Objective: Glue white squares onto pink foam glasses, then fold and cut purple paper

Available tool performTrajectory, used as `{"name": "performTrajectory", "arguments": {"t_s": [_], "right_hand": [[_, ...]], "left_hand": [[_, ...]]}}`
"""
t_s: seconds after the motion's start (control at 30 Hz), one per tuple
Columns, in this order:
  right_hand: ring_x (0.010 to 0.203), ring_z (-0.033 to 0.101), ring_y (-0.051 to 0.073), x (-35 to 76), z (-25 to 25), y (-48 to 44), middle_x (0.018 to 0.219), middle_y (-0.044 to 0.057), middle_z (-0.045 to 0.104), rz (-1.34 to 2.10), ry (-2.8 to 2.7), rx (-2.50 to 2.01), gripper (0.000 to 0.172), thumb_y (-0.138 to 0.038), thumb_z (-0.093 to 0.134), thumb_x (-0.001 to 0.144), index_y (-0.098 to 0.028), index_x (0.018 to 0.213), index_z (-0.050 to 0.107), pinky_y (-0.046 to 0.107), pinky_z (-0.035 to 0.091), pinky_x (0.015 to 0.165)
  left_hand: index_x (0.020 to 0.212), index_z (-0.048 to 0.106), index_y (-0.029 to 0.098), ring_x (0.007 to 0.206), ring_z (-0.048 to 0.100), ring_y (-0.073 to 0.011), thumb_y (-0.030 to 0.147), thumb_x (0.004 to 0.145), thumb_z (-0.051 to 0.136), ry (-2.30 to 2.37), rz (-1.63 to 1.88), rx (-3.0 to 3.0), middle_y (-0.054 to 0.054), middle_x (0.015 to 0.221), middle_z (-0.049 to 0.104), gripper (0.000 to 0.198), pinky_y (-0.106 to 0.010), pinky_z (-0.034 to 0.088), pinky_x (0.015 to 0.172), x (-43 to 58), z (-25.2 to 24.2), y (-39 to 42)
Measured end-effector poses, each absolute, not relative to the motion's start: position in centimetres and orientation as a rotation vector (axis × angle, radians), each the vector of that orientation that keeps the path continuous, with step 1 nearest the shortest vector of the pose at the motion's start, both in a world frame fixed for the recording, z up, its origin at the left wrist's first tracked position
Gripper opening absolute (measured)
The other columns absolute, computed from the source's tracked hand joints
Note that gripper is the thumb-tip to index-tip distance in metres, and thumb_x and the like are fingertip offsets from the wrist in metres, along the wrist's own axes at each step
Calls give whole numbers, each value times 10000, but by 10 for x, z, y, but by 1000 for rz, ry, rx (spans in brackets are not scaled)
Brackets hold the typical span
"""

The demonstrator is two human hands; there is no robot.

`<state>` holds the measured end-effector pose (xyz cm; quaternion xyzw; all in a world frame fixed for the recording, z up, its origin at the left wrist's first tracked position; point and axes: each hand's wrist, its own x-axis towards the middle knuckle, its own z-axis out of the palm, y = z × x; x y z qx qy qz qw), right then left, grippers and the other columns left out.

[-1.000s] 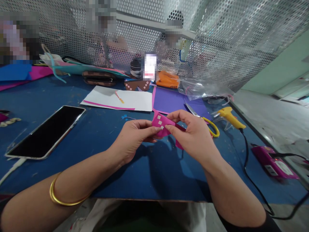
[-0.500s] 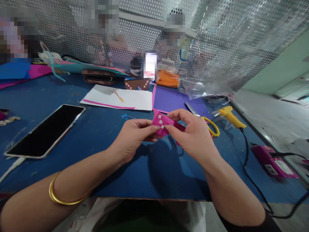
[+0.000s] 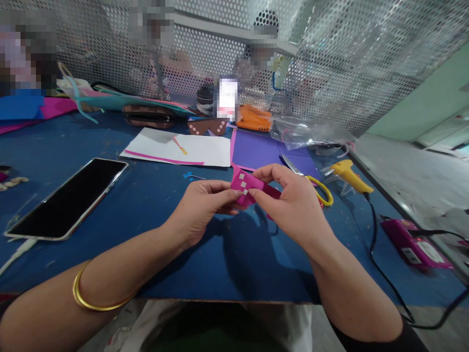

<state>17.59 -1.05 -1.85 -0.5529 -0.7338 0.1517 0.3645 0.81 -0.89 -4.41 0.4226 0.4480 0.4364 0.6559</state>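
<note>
A bright pink paper cutout (image 3: 237, 182) with a few pale squares stuck on it is held up over the blue table (image 3: 154, 210). My left hand (image 3: 207, 205) pinches its left lower edge between thumb and fingers. From the other side my right hand (image 3: 284, 195) grips it too, the thumb pressing near the lowest square. Part of the cutout is hidden behind my right fingers. Just beyond that hand lie yellow-handled scissors (image 3: 322, 191), on the edge of a purple sheet (image 3: 258, 149). A small blue scrap (image 3: 188, 175) rests above my left hand.
Left of my arms lies a dark phone (image 3: 71, 198) with a cable. Behind are a white sheet (image 3: 157, 142), a brown eye-mask shape (image 3: 205, 128), a lit phone (image 3: 227, 98) and an orange object (image 3: 253, 119). A yellow glue gun (image 3: 350, 176) and a magenta power box (image 3: 415, 244) stand right.
Both hands keep nearly the same hold on the pink paper cutout. The whole view has shifted very slightly.
</note>
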Motion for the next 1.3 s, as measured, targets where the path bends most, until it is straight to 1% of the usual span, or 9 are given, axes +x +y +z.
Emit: {"name": "performTrajectory", "arguments": {"t_s": [0.2,0.37,0.57,0.73,0.87,1.0,1.1,1.2,1.3], "right_hand": [[722,642,157,176,-18,-12,819,-24,727,390,-1889,-1434,102,-171,640,757,-231,838,650,527,429,977],[763,660,171,176,-18,-12,842,-17,739,407,-1888,-1432,102,-169,641,754,-230,835,652,516,437,968],[769,665,175,176,-18,-11,840,-19,740,425,-1882,-1435,111,-172,634,753,-235,842,651,502,440,956],[779,662,177,177,-16,-12,848,-12,737,445,-1879,-1429,108,-170,607,775,-229,852,655,472,455,922],[759,653,179,176,-16,-13,848,-6,727,446,-1872,-1438,91,-190,611,779,-223,850,657,472,460,906],[784,654,192,173,-19,-14,880,3,726,372,-1901,-1415,140,-213,645,752,-229,891,632,490,455,930],[838,660,212,171,-23,-15,896,14,728,297,-1930,-1411,152,-232,643,769,-234,919,617,514,422,989],[862,665,212,169,-26,-15,902,11,732,225,-1964,-1412,151,-232,643,777,-234,925,610,536,323,1090],[874,673,203,168,-27,-16,917,4,734,188,-1982,-1422,150,-227,637,786,-229,933,608,516,261,1136]], "left_hand": [[774,790,170,701,680,-159,327,680,828,1014,989,944,-57,756,758,187,-242,515,627,9,-44,-8],[777,784,166,677,669,-135,315,688,828,1004,983,948,-42,751,752,179,-221,507,620,9,-44,-8],[776,783,165,682,674,-151,316,680,828,1020,979,950,-53,759,756,185,-250,518,645,8,-45,-8],[775,785,170,677,676,-149,321,666,838,1016,984,944,-46,743,755,193,-241,515,627,9,-46,-8],[780,786,164,679,681,-141,299,683,833,1003,996,925,-45,738,756,173,-225,518,620,9,-46,-8],[791,790,174,668,680,-134,281,710,817,966,1013,895,-38,726,758,138,-229,529,638,9,-45,-9],[778,790,179,655,676,-134,277,719,807,935,1022,893,-28,712,753,116,-235,534,639,9,-45,-9],[748,785,174,645,669,-128,292,737,792,920,1026,895,-23,702,745,119,-235,535,641,9,-46,-9],[765,791,175,638,664,-124,294,740,786,917,1024,895,-21,692,741,121,-235,532,642,9,-47,-10]]}}
